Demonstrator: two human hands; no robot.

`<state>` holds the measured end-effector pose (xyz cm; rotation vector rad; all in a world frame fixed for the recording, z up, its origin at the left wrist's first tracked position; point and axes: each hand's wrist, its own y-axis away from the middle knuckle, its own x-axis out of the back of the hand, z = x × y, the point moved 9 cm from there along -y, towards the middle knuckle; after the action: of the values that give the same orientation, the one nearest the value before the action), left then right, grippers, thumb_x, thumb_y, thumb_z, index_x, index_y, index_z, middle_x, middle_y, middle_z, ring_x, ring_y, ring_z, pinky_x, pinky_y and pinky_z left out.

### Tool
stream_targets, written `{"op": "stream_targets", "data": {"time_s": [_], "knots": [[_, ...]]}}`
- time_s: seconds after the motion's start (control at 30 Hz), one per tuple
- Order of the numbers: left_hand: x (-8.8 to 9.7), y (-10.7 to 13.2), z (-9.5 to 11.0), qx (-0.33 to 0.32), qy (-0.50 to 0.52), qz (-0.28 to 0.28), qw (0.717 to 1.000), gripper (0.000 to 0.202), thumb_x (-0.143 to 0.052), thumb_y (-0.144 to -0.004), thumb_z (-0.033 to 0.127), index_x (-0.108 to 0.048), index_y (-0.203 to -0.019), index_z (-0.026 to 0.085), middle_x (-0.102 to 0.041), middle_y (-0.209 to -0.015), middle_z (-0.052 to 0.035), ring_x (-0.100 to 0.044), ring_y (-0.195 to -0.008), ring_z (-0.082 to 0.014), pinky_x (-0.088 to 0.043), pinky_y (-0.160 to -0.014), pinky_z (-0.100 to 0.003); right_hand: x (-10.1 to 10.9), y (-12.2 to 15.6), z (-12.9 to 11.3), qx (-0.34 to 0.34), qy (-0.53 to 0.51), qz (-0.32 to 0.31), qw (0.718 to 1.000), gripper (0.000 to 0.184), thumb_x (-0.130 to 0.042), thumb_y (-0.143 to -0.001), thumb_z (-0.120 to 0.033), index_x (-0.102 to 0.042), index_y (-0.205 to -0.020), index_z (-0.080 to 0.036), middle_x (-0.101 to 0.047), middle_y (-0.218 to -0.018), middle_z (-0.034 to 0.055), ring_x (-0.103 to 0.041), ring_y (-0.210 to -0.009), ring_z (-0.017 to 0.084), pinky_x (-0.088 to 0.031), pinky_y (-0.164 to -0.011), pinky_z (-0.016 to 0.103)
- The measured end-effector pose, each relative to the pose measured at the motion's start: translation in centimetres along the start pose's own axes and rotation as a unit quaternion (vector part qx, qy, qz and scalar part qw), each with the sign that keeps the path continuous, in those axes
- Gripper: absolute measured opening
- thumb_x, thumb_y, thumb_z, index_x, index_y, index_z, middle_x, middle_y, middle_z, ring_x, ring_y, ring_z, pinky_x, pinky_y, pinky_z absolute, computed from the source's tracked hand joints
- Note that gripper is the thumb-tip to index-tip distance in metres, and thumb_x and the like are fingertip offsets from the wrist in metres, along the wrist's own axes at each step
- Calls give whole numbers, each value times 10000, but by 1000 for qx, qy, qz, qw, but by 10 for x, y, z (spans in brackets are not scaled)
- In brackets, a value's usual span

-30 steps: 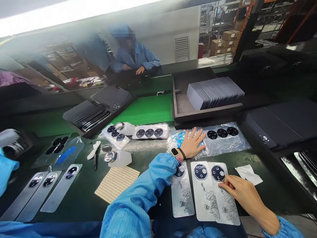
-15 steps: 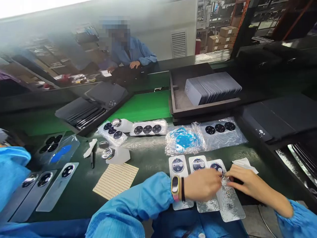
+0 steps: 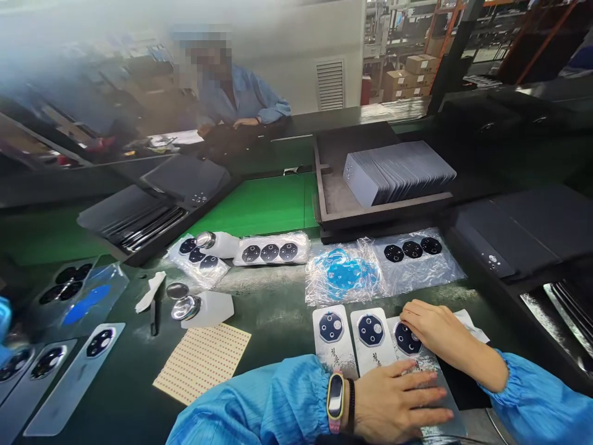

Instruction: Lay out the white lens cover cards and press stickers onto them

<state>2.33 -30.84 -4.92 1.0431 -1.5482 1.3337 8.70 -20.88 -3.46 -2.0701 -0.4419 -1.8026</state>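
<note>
Status at this moment: three phone back covers lie side by side at the near edge of the dark bench [image 3: 278, 321], each with its long axis running from the far camera end toward me. The work centres on the right-most cover [image 3: 412, 361], which is angled slightly, its near end swung to the right. The right hand [image 3: 438, 334] enters from the right side. Its fingers are curled, with the tips resting on the camera disc [image 3: 406, 340] at the far end of that cover. I cannot tell whether anything is pinched beneath them. The left hand [image 3: 393, 402] lies flat with its fingers extended and spread. It presses across the near portions of the middle cover [image 3: 372, 352] and the right-most cover, holding nothing. The disc therefore lies directly under the right fingertips and just beyond the left fingertips, so the right hand is the nearer. The left cover [image 3: 334, 349] is untouched. A white wipe [image 3: 477, 334] lies just beside the right hand, and a bag of blue films [image 3: 343, 272] sits beyond the row.
</note>
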Motion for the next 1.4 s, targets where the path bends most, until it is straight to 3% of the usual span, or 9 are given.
{"op": "stream_targets", "data": {"time_s": [0.17, 0.43, 0.6, 0.77, 0.93, 1.07, 1.27, 1.4], "knots": [[6, 0, 7, -17, -52, 15, 998, 421, -303, -970, 369, -642, -1219, 382, -594, -1357, 119, -494, -1316, -84, -467, -1036, -203, 5, 2, -8, 20, 16, 17, 1000, 329, -426, -798, 59, -533, -640, -209, -573, -617, -19, -523, -576, 143, -299, -483, 296], [3, -5, 5, -15, 26, -5, 1000, 468, -263, -954, 357, -658, -1203, 313, -615, -1320, 85, -569, -1244, -90, -488, -1018, -244, 11, 3, -13, 35, 40, 55, 997, 330, -438, -786, 70, -529, -617, -199, -566, -592, -16, -513, -551, 145, -294, -482, 296], [-5, -5, 6, -14, 63, -33, 997, 457, -297, -936, 353, -651, -1215, 275, -598, -1335, 51, -569, -1252, -112, -473, -1044, -282, 6, 4, -6, 16, 36, 17, 999, 302, -449, -838, 23, -573, -669, -194, -606, -643, -10, -558, -606, 150, -331, -499, 288], [-11, -5, 5, -4, 105, -49, 993, 465, -299, -939, 359, -631, -1241, 235, -589, -1352, 20, -551, -1277, -136, -434, -1088, -315, 3, 3, 4, -20, -31, -4, 999, 236, -441, -908, -57, -553, -755, -198, -607, -730, -5, -573, -687, 150, -412, -529, 246], [-12, -4, 4, -6, 129, -82, 988, 437, -369, -936, 356, -606, -1274, 211, -556, -1387, -9, -531, -1302, -161, -415, -1113, -325, 0, 1, 0, -11, -32, -3, 999, 286, -411, -833, 59, -505, -750, -197, -572, -762, 17, -536, -725, 170, -457, -623, 264], [-10, -5, 2, -3, 138, -90, 986, 434, -377, -939, 353, -599, -1285, 213, -560, -1384, -14, -535, -1298, -168, -411, -1120, -325, -4, 2, -6, 8, -5, 9, 1000, 304, -399, -793, 91, -494, -740, -193, -535, -737, 16, -496, -685, 179, -427, -600, 285], [-10, -5, 3, 4, 139, -71, 988, 450, -344, -942, 347, -599, -1284, 203, -581, -1375, -14, -536, -1296, -163, -391, -1127, -314, 3, 7, -13, 15, 35, 78, 996, 319, -372, -781, 104, -511, -728, -178, -528, -714, 30, -453, -651, 182, -385, -586, 294], [5, -4, -3, 2, 75, -36, 996, 477, -288, -919, 358, -639, -1230, 266, -620, -1331, 46, -563, -1251, -118, -417, -1082, -265, 3, 12, -16, 18, 58, 94, 994, 344, -363, -727, 125, -526, -751, -178, -534, -730, 38, -440, -657, 190, -361, -591, 304]]}}
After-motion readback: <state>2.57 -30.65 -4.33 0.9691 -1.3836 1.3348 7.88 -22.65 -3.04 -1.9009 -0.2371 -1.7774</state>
